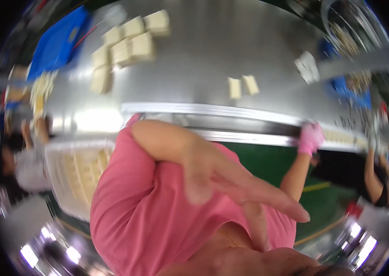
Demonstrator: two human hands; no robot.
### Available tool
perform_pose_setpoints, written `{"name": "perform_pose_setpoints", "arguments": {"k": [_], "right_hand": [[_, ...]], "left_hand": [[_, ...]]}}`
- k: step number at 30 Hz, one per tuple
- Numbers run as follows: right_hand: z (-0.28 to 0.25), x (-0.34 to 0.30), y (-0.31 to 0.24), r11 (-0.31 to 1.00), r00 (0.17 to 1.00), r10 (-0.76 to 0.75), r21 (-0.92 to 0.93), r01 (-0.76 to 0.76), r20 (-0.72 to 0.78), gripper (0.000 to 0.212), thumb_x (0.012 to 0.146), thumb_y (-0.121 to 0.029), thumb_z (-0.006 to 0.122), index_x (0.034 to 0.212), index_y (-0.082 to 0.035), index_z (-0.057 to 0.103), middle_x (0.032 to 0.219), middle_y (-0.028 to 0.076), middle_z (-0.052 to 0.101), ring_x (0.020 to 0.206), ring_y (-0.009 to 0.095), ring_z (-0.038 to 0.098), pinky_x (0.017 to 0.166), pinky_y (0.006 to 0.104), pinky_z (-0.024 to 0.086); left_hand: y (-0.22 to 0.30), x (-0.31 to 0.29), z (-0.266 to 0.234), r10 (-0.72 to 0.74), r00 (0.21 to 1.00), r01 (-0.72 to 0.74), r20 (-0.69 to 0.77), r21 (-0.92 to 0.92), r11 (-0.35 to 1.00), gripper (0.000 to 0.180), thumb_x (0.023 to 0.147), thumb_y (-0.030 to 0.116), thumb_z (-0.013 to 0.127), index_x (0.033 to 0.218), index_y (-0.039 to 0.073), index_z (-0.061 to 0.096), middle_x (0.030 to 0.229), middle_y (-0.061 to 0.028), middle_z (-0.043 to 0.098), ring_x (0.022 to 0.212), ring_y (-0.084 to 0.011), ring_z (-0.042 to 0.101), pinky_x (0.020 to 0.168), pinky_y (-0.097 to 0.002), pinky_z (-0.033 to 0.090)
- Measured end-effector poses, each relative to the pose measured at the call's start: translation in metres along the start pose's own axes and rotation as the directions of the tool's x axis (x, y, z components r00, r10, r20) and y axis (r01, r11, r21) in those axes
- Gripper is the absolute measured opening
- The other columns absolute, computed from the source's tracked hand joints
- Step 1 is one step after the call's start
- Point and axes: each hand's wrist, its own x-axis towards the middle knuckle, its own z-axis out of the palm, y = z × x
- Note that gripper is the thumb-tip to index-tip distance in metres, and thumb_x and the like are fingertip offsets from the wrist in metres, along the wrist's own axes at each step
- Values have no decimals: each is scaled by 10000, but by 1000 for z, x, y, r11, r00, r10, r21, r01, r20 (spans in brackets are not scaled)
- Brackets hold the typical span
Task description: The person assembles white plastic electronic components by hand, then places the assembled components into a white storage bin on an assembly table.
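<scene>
My left hand [245, 184] is bare and blurred, raised close in front of my pink shirt. Its fingers are stretched apart, and nothing shows in it. To the right, my right hand [311, 137] wears a pink glove and lies over a long metal channel [176, 107] at the table's near side. Its fingers look curled; what they hold, if anything, is hidden. Just beyond that hand, a row of small cream pieces [339, 138] sits in the channel. Two small cream blocks [235, 88] lie on the table past the channel; their kind is unclear.
Larger cream blocks [142, 46] are grouped at the far left of the steel table [213, 41], near a blue tray [59, 43]. A white bin [56, 175] with cream pieces stands at left. A crumpled white item [307, 67] lies far right. Other people work on both sides.
</scene>
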Motion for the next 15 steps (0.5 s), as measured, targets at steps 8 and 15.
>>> {"name": "perform_pose_setpoints", "arguments": {"k": [8,15], "right_hand": [[-5,24,-23,900,961,-269,-340,273,59,391,740,-338,485,1008,-79,603,958,141,611,904,317,557,861,379,354],[9,-55,-200,457,474,-880,289,841,14,318,733,-223,570,1014,-77,602,935,130,610,880,288,547,871,372,354]], "left_hand": [[-2,-27,23,247,967,-252,62,392,885,986,734,519,572,1327,-67,46,1092,-230,534,1077,-261,492,981,-326,205],[-32,-61,92,331,943,-250,-27,598,761,981,719,485,606,1324,-71,70,1026,-216,565,1015,-250,523,889,-291,314]]}}
